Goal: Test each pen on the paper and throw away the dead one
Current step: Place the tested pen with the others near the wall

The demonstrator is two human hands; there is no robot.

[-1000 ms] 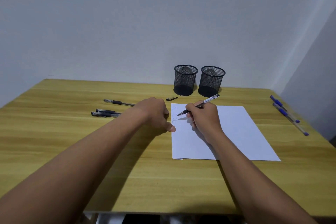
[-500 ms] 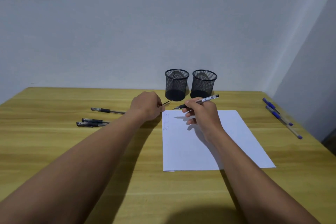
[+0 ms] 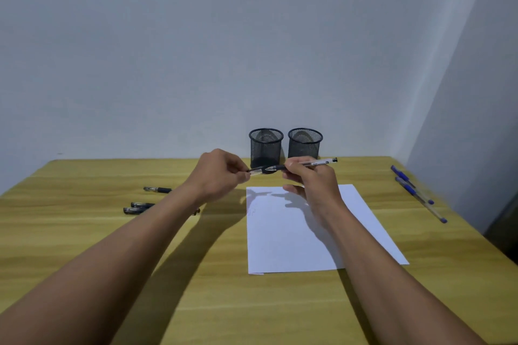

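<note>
While both hands hover above the desk [image 3: 84, 232] w/ a pen [image 3: 305, 164] between them, the step looks like recapping after a test. Right hand [image 3: 311, 179] is clamped on the pen's barrel, tip pointing left; left hand [image 3: 221, 176] pinches the cap [image 3: 256, 171] just at the tip. Faint scribbles show at the paper's [image 3: 294, 232] left edge. Next: push cap on straight, then sort the pen, maybe into a cup [image 3: 265, 147]. Three black pens [image 3: 140, 206] wait at left, blue pens [image 3: 414, 193] far right.
</note>
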